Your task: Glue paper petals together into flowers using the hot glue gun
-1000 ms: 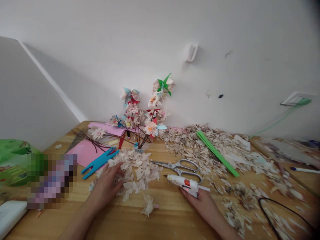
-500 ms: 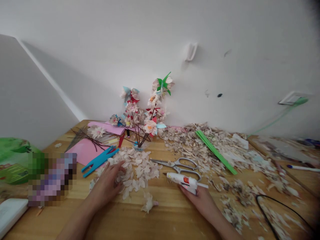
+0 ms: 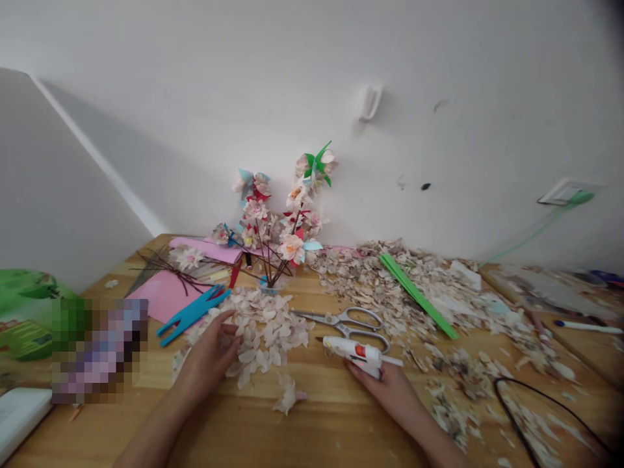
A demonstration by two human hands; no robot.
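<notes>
My right hand (image 3: 390, 388) is wrapped round the handle of a white hot glue gun (image 3: 353, 351), whose nozzle points left and a glue stick juts from its back. At the left edge of a heap of pale dried petals (image 3: 268, 325), my left hand (image 3: 209, 357) rests with thumb and fingers apart and a little curled. No petal shows between them, though the fingertips are partly hidden. A small pale petal flower (image 3: 287, 395) lies on the table between the hands. Just beyond the glue gun are grey-handled scissors (image 3: 351, 320).
Handmade flowers on stems (image 3: 273, 227) stand by the wall. Blue strips (image 3: 192, 317) and pink paper (image 3: 163, 294) lie left, with a green bag (image 3: 29, 312) at the edge. Green strips (image 3: 416, 296) lie on scattered petals (image 3: 341, 273); a black cable (image 3: 517, 416) loops at right.
My left hand has shifted slightly at the petal heap, its fingers drawn in a little. The glue gun stays in my right hand, and the view has moved slightly.
</notes>
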